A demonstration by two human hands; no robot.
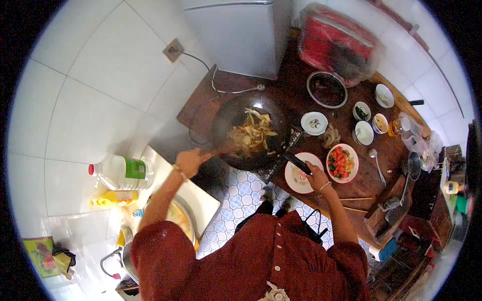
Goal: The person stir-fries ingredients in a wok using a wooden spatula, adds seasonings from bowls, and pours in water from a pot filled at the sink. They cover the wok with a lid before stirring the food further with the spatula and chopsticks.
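My left hand [190, 162] is closed round the handle of a wooden spatula [222, 149], whose blade reaches into a dark wok [225, 120]. Pale brown strips of food [255, 131] lie in the wok, with faint steam around them. My right hand [317, 177] grips the wok's black handle [298, 164]. Beneath that hand is a white plate [293, 186] with a red rim. Just right of it stands a plate of chopped red and green vegetables [341, 163]. The burner under the wok is mostly hidden.
Small bowls [363, 133] and a saucer [314, 123] stand on the wooden table [359, 193], with a metal spoon [377, 168] and chopsticks [355, 199]. A power cord [228, 92] lies behind the wok. At left are a large clear jug [113, 171] and a yellow bottle [116, 198].
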